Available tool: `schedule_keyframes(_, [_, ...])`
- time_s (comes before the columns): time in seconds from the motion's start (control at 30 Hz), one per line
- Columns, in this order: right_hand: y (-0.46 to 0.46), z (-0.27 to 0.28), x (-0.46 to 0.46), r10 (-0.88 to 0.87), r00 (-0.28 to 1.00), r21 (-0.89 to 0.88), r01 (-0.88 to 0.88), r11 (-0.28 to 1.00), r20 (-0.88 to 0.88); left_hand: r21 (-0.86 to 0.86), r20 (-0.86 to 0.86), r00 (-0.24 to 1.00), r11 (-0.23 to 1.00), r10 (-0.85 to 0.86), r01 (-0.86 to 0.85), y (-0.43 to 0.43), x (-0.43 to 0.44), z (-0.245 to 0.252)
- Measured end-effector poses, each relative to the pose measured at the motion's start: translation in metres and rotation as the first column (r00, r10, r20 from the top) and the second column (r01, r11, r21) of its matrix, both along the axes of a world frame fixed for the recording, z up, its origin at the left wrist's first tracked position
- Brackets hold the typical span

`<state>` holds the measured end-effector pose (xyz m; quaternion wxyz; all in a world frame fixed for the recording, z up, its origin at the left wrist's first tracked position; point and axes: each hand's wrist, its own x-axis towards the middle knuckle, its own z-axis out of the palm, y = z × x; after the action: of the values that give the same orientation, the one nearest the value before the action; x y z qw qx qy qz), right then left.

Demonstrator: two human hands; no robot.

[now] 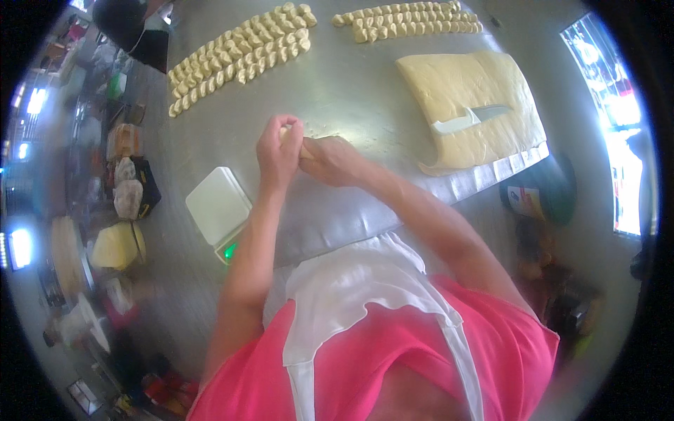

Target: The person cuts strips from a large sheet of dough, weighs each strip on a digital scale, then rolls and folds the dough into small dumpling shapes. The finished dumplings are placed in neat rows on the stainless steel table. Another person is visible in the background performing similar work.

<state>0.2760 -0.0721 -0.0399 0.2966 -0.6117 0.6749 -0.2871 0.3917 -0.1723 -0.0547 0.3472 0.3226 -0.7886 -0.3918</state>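
Note:
Above the metal table (337, 210), my left hand (279, 147) is closed around a piece of dough (285, 132), which peeks out between thumb and fingers. Pressed against it from the right, my right hand (337, 158) also grips dough, of which a bit shows where the two hands meet. Most of that dough is hidden by my fingers. On the right of the table lies a large slab of dough (474, 79). A dough cutter or knife with a white handle (455, 124) and a grey blade (492, 112) rests on the slab.
Rows of small dough pieces (231, 58) stand at the back left, with more rows of dough pieces (416, 23) at the back right. A white digital scale (218, 202) with a lit green display sits left of my forearm. A dark green bin (558, 189) stands beyond the right table edge.

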Motion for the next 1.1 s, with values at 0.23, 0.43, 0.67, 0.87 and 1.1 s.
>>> schedule_keyframes(0.23, [0.013, 0.041, 0.014, 0.11, 0.815, -0.271, 0.059, 0.961, 0.569, 0.0, 0.434, 0.869, 0.965, 0.237, -0.264, -0.159, 0.024, -0.077])
schedule_keyframes(0.43, [0.023, 0.028, -0.009, -0.493, 0.602, 0.367, 0.329, 0.87, 0.628, 0.314, 0.246, 0.951, 0.914, 0.185, -0.259, -0.258, 0.024, -0.083])
schedule_keyframes(0.67, [0.029, -0.011, -0.006, -0.352, 0.82, 0.176, 0.305, 0.936, 0.45, -0.104, 0.407, 0.855, 0.946, 0.321, -0.306, -0.262, -0.009, -0.066])
schedule_keyframes(0.87, [0.017, -0.034, -0.007, -0.184, 0.964, -0.123, 0.21, 0.97, 0.193, 0.282, 0.163, 0.97, 0.951, -0.18, 0.129, -0.055, 0.021, -0.004])
schedule_keyframes(1.1, [0.015, -0.047, -0.005, 0.025, 0.949, -0.045, -0.012, 0.999, 0.315, 0.184, 0.226, 0.93, 0.951, -0.288, 0.25, 0.013, 0.028, 0.011])
